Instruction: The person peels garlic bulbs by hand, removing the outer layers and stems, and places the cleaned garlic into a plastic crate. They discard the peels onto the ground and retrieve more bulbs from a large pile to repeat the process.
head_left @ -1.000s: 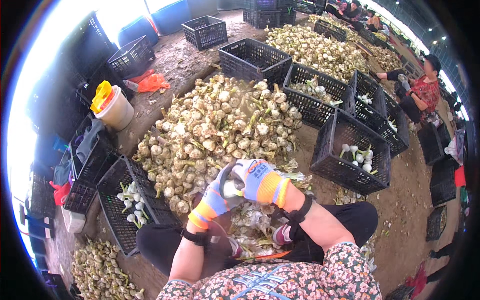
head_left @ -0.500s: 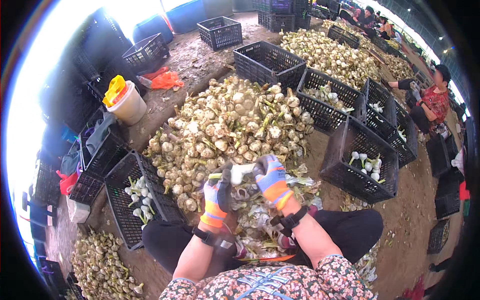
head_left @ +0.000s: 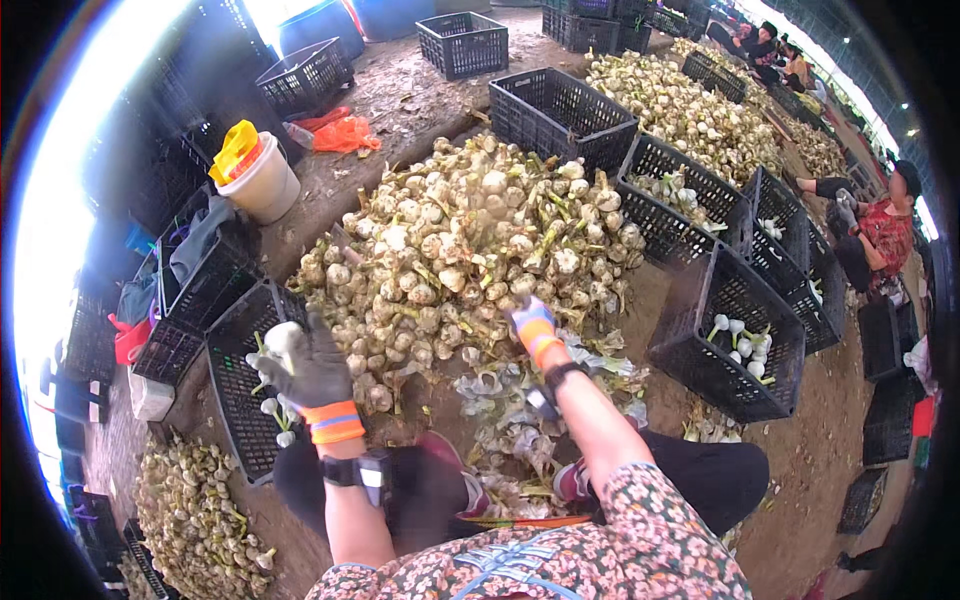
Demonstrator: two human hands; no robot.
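My left hand, in a grey-palmed glove with an orange cuff, is over the left black crate. It holds a white, peeled-looking garlic bulb at its fingers. Beneath it, several clean white garlic bulbs with green stems lie in that crate. My right hand, gloved in blue and orange, reaches to the near right side of the big heap of unpeeled garlic. Its fingers are blurred against the bulbs, so their grip is hidden. Loose garlic skins are strewn between my legs.
A black crate with several white bulbs stands at my right, more crates beyond it. A white bucket with a yellow bag stands far left. Another garlic heap lies near left. A person in red sits at the right.
My hands, which were together at a white bulb in front of me, have parted. The left moved left with the bulb to the crate; the right moved forward to the heap.
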